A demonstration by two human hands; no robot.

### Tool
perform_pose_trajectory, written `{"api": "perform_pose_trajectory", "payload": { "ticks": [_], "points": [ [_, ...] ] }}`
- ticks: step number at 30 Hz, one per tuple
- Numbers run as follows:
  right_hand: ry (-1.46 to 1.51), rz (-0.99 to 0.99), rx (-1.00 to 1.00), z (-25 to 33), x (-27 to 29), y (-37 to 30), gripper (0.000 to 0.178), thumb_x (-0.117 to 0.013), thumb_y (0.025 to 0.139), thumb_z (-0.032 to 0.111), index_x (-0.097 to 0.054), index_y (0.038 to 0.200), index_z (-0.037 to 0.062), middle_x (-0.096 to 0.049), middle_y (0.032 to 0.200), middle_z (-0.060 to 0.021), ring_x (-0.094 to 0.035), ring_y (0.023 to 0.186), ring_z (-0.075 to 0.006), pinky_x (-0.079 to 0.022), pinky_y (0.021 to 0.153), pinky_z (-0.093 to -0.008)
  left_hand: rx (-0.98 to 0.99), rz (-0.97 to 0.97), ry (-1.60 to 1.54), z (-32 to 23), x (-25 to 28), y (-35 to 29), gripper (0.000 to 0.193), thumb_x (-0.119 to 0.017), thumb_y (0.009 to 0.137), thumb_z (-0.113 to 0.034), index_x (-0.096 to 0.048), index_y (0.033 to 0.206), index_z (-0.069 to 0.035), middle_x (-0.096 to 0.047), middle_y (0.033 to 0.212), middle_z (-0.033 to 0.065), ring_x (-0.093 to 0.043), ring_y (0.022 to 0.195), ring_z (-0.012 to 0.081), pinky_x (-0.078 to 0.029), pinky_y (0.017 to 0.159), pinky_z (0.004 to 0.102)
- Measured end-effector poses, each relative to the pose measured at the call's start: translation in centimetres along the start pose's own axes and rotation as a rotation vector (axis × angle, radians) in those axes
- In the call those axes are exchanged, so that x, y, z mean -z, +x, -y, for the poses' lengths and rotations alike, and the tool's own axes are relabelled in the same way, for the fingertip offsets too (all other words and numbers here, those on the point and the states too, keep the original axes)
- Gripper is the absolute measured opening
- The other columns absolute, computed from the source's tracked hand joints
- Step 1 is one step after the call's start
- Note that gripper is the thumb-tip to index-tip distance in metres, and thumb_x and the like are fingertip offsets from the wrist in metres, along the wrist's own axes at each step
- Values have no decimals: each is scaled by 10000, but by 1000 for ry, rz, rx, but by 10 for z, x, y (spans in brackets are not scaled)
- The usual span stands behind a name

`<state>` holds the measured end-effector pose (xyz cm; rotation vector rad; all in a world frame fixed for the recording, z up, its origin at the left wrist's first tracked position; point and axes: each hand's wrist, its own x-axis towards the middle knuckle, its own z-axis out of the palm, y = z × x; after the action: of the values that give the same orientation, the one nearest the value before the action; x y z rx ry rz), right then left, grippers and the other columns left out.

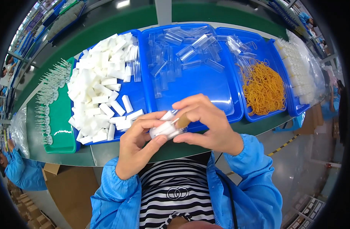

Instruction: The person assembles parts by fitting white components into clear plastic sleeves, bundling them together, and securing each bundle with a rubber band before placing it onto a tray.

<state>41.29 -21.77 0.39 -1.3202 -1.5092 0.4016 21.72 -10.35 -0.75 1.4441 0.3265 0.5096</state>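
Observation:
My left hand (138,139) is closed, with its thumb and fingers pinching a small white piece with a clear edge (163,129) in front of my body. From the right, my right hand (211,124) grips the same piece between thumb and fingers. A tan finger cot (183,121) covers one of its fingertips. My fingers hide part of the held piece, so its exact kind does not show. Both hands are over the near edge of a blue tray (198,86) with clear plastic sleeves (190,53).
To the left, a blue tray holds heaped white foam blocks (92,87), beside a green tray (64,129) with thin white-stemmed parts (49,89). At right are yellow rubber bands (264,89) and a tray of white parts (297,72). A co-worker in blue (24,171) is far left.

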Motion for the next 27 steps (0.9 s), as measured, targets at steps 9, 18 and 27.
{"api": "perform_pose_trajectory", "payload": {
  "ticks": [9,18,27],
  "points": [
    [-1122,-71,-41,-66,76,23,272,-710,805,55,-678,1075,62,-645,947,-99,-592,904,-282,-470,798,-392,-170,-241,453,8,3,-2,261,-663,898,40,-652,1159,31,-531,1354,189,-597,1184,249,-541,946,339],
    [-891,208,-171,-25,54,11,309,-701,781,16,-659,1086,44,-627,965,-80,-612,901,-258,-487,789,-377,-183,-301,189,9,-2,-1,285,-703,865,62,-662,1146,29,-537,1342,185,-595,1191,259,-548,943,344],
    [346,-298,-212,13,-14,12,447,-694,895,6,-488,1292,-18,-646,1091,-143,-653,1026,-187,-517,912,-315,-174,-327,43,10,-12,-1,242,-693,893,32,-667,1133,54,-552,1327,195,-607,1172,256,-570,931,351]
  ]
}}
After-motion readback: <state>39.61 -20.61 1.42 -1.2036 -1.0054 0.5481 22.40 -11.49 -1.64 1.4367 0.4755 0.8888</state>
